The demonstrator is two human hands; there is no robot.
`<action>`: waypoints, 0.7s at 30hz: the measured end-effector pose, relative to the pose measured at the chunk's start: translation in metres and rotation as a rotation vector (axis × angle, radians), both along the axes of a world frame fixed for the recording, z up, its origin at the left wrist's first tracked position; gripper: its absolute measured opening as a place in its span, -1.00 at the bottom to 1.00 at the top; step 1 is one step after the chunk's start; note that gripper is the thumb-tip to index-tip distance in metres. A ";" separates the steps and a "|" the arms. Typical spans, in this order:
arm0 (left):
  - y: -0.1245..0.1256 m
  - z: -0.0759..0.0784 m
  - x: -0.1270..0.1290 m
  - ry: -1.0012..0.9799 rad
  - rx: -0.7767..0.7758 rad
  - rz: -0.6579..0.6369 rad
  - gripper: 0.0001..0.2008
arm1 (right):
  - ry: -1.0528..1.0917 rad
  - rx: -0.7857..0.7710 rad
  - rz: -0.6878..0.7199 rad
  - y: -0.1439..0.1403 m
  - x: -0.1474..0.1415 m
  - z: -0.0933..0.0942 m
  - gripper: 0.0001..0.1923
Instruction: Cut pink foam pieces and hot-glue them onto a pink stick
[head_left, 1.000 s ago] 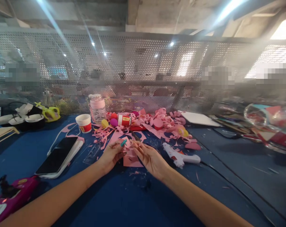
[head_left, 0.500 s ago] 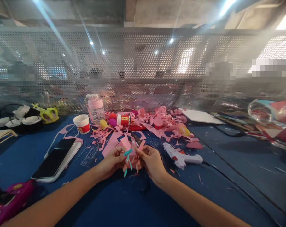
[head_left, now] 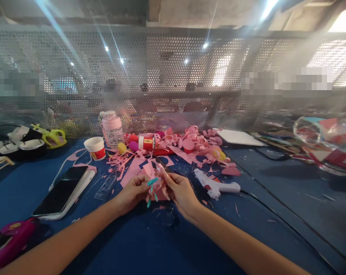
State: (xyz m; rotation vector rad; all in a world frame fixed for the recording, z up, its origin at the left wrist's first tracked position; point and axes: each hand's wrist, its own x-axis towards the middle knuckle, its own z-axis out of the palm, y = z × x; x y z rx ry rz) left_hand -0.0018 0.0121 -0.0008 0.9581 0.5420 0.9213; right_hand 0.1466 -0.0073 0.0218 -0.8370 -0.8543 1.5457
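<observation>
Pinching pink paper (head_left: 158, 180): left hand (head_left: 135, 193), right hand (head_left: 183, 192) (forearms (head_left: 81, 229) angled inward)

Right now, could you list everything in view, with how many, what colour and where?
Table: one, blue, under everything
Mesh screen: one, grey, behind the table
Standing cup: one, white and red, left of centre
Tipped cup: one, white and red, among the scraps
Bottle: one, pink and clear, behind the standing cup
Paper scraps: many, pink, back centre
Phone: one, black, left
Glue gun: one, white, right
White board: one, white, back right
Magenta device: one, magenta, lower left corner
Smaller items at the far sides: unclear
Pink piece: count unclear, pink, between the hands
Hands: two, bare, centre; left, right
</observation>
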 end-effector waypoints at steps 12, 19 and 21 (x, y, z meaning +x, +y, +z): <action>0.000 -0.002 0.000 -0.003 0.004 0.023 -0.69 | -0.052 0.029 0.045 -0.001 0.000 0.000 -0.66; -0.001 0.001 -0.001 -0.008 -0.013 0.006 -0.73 | -0.154 0.065 0.047 0.001 0.003 -0.002 -0.68; -0.001 0.003 0.000 -0.015 -0.017 0.019 -0.73 | -0.146 0.057 0.014 0.000 0.001 -0.002 -0.65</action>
